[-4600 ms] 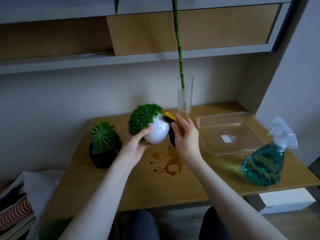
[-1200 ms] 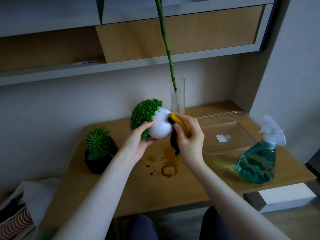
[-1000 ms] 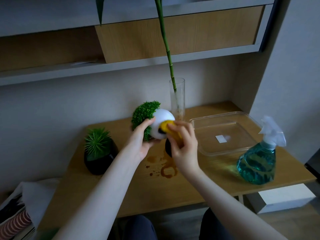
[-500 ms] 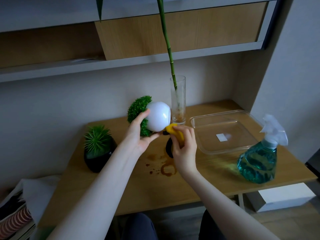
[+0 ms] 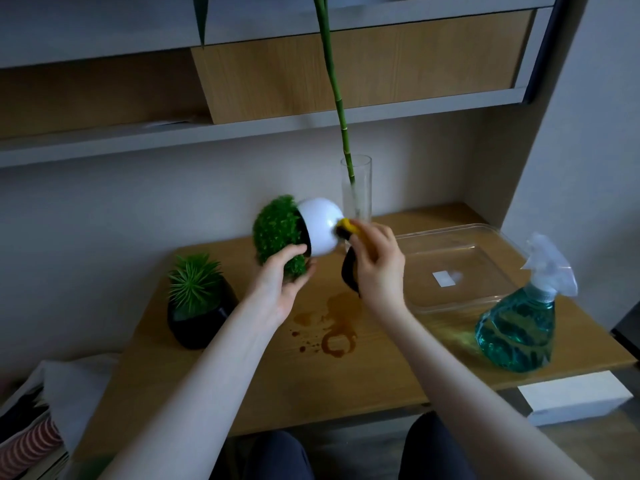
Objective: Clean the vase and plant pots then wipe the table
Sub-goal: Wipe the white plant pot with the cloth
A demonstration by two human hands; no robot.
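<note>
While the left hand (image 5: 277,282) grips the tipped white pot (image 5: 320,225) by its greenery above the tabletop (image 5: 346,382), the pot's base points rightward at the right hand (image 5: 377,268), which pinches a yellow-black cloth (image 5: 346,227) against it.

— What do I see above the wooden table (image 5: 242,375)?

— My left hand (image 5: 280,285) holds the white pot (image 5: 320,225) tipped on its side. My right hand (image 5: 379,268) presses a yellow and black cloth (image 5: 346,227) against its base.

— And on the table?

— A black pot (image 5: 201,318) at left, a glass vase (image 5: 356,188) behind, a brown stain (image 5: 334,336) below.
</note>
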